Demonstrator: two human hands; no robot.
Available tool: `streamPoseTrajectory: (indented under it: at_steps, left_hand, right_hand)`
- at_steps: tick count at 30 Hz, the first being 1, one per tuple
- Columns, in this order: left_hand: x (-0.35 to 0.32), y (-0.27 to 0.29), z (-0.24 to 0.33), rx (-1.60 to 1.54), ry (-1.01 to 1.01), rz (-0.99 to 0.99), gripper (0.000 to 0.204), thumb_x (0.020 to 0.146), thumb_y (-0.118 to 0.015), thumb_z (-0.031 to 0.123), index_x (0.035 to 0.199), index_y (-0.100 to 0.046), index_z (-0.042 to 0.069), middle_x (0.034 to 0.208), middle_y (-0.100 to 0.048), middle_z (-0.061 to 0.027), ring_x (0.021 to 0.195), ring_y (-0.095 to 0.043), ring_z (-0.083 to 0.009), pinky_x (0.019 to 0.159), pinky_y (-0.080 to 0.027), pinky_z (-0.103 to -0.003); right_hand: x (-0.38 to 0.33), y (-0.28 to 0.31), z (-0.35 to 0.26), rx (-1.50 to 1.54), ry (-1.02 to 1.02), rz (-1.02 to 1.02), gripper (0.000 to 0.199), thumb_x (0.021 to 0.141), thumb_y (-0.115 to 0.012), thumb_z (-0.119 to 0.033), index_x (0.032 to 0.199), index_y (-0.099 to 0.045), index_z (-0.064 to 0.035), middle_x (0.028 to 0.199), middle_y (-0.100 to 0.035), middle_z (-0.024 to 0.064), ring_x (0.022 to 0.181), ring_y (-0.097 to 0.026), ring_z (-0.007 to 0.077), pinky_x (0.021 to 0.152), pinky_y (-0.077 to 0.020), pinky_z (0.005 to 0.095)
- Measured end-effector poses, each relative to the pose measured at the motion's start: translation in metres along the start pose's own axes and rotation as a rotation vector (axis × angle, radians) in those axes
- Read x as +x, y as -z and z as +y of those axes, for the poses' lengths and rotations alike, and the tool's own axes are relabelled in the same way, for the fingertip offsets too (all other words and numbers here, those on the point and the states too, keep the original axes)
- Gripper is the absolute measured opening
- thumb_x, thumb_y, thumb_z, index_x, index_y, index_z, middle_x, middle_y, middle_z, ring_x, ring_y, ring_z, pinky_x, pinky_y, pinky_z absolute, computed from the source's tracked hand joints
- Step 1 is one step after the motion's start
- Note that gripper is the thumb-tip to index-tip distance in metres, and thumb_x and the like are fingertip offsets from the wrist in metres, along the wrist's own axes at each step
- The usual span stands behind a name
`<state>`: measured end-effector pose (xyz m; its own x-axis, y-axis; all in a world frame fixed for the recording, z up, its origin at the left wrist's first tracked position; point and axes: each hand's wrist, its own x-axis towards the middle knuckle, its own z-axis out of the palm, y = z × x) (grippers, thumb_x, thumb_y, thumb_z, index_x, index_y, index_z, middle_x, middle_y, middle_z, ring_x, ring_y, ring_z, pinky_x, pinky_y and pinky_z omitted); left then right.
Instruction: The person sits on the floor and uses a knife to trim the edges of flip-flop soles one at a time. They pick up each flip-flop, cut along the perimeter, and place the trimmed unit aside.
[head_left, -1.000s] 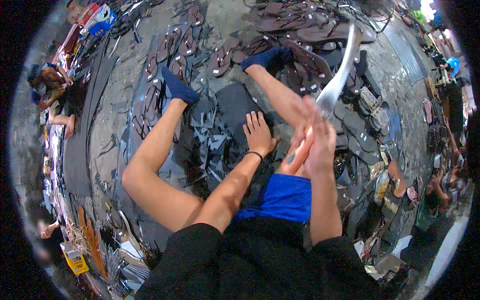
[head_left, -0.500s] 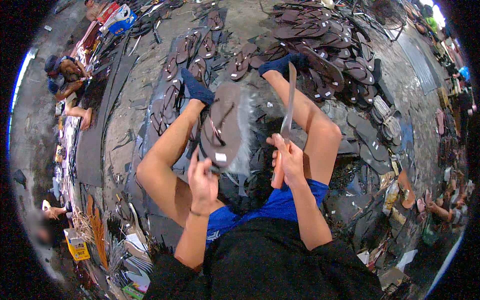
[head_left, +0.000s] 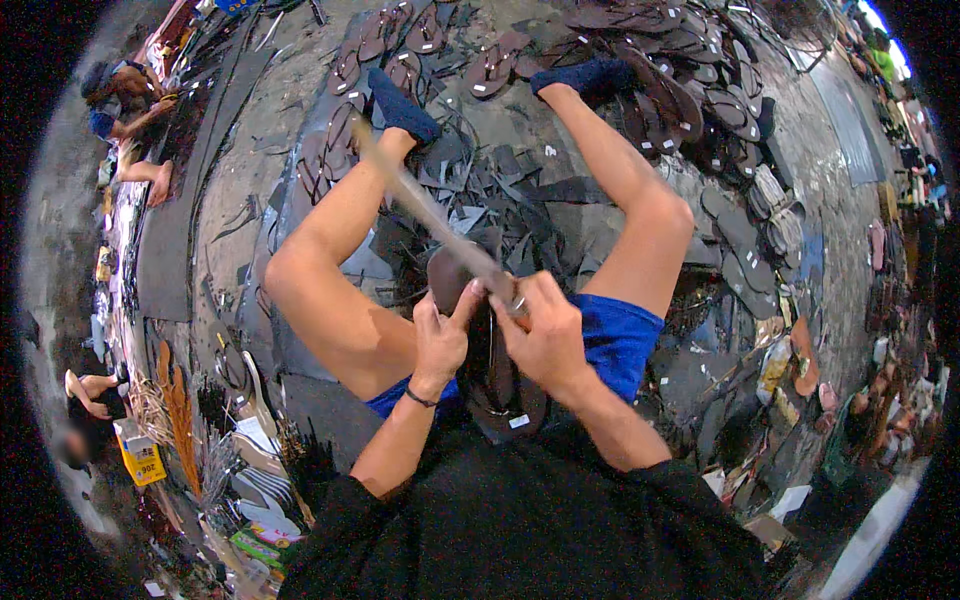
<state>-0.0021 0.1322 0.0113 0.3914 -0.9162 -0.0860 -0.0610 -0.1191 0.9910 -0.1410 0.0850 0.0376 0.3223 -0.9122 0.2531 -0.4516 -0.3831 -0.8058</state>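
A dark brown flip-flop sole (head_left: 492, 375) stands on end between the person's bare knees, its rounded toe end up near the hands and its lower part running down toward the lap, where a small pale sticker shows on it. It looks like flat, thin rubber, dark all over. No box, tray or basket shows near it; everything around lies loose on the ground.

The left hand (head_left: 438, 340) is curled against the left edge of the sole, thumb raised and touching the top of it. The right hand (head_left: 545, 335) is closed in a fist just right of the sole, wrapped round the handle of a long knife (head_left: 430, 215). The blade runs up and to the left from that fist, blurred, crossing over the top end of the sole and reaching out past the left knee.

Under the legs lies a heap of dark rubber scraps (head_left: 500, 180), cut strips and offcuts. Beyond the blue-socked feet, rows of finished brown flip-flops (head_left: 690, 95) spread over the concrete floor (head_left: 270, 110), with more along the right side. At the far left edge another person (head_left: 125, 90) sits low among stacked material
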Motion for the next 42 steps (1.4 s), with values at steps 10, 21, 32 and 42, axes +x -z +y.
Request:
streamPoseTrajectory:
  at_steps: [10, 21, 32, 42]
  left_hand:
    - [-0.057, -0.004, 0.015, -0.650, 0.571, -0.199, 0.049, 0.093, -0.056, 0.028, 0.130, -0.044, 0.000, 0.126, -0.053, -0.0099, 0.114, -0.052, -0.0235, 0.100, -0.040, -0.038]
    - [0.025, 0.000, 0.043, -1.110, 0.354, 0.314, 0.028, 0.089, -0.061, 0.018, 0.116, -0.056, 0.009, 0.107, -0.062, -0.0033, 0.102, -0.060, -0.0199, 0.091, -0.051, -0.039]
    - [-0.009, 0.021, 0.023, -1.081, 0.485, 0.262, 0.032, 0.089, -0.062, 0.021, 0.116, -0.056, 0.006, 0.112, -0.061, -0.0053, 0.102, -0.060, -0.0194, 0.089, -0.051, -0.037]
    - [-0.056, 0.045, -0.010, -0.945, 0.546, 0.285, 0.036, 0.088, -0.064, 0.020, 0.117, -0.053, 0.003, 0.105, -0.062, -0.0062, 0.095, -0.061, -0.0206, 0.085, -0.052, -0.036]
  right_hand:
    - [0.051, 0.016, 0.018, 0.521, -0.246, 0.015, 0.037, 0.094, -0.055, -0.025, 0.117, -0.050, 0.0037, 0.084, -0.058, 0.0035, 0.077, -0.053, 0.0104, 0.073, -0.0452, 0.0259]
    - [-0.049, 0.102, 0.001, -0.091, -0.117, -0.096, 0.032, 0.079, -0.069, -0.011, 0.109, -0.063, -0.0028, 0.094, -0.067, 0.0128, 0.078, -0.064, 0.0262, 0.070, -0.0519, 0.0338]
    - [-0.064, 0.097, -0.011, -0.102, -0.147, -0.206, 0.028, 0.079, -0.070, -0.014, 0.106, -0.066, -0.0057, 0.087, -0.067, 0.0110, 0.072, -0.065, 0.0231, 0.062, -0.0524, 0.0312]
    - [-0.019, 0.036, -0.017, 0.081, -0.179, -0.397, 0.026, 0.078, -0.068, -0.014, 0.101, -0.064, -0.0042, 0.076, -0.061, 0.0131, 0.063, -0.061, 0.0315, 0.056, -0.0501, 0.0382]
